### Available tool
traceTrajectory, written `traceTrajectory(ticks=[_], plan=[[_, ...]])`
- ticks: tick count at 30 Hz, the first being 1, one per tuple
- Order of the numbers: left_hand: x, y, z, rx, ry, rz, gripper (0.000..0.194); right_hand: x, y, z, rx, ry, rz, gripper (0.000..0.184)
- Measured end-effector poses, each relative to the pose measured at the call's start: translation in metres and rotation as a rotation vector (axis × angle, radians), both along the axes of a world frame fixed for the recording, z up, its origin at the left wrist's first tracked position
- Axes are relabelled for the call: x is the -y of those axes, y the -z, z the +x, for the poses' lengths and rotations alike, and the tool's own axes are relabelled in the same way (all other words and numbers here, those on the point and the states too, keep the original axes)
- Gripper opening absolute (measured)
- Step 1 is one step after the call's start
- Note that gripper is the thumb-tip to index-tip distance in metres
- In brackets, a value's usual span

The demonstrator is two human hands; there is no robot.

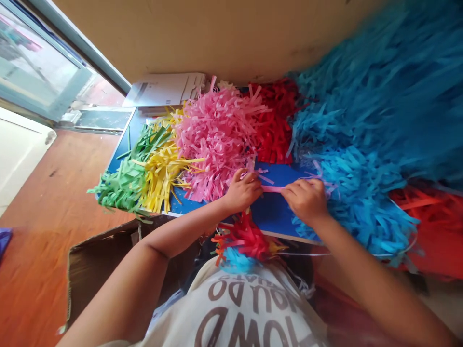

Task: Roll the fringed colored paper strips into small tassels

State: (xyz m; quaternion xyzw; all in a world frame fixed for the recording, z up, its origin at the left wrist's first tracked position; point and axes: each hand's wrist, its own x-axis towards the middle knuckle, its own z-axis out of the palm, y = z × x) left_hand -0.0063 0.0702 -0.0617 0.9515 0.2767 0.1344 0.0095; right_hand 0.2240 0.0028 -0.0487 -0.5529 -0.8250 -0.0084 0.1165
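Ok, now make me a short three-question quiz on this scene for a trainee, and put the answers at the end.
1. What are the left hand and the right hand holding between them?
2. True or false: the yellow fringe lies between the green fringe and the pink fringe.
3. Which colour of fringe lies nearest the right hand?

Key: 1. A pink strip. 2. True. 3. Blue, the blue fringe.
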Motion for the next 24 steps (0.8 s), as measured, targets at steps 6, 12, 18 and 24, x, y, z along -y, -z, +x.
traceTrajectory(ticks=[6,12,18,24], plan=[[-0.004,0.006,-0.016,0.061,-0.127,-0.207,0.022,0.003,0.022,0.029,-0.245,0.093,0.065,0.021],[-0.007,-0.001,-0.011,0.099,-0.232,-0.337,0.032,-0.005,0.026,0.029,-0.32,0.133,0.022,0.024],[-0.009,-0.003,-0.004,0.037,-0.266,-0.314,0.027,-0.011,0.024,0.026,-0.299,0.188,-0.03,0.027],[-0.012,-0.001,-0.004,0.015,-0.174,-0.174,0.019,-0.013,0.008,0.018,-0.123,0.202,-0.039,0.019]])
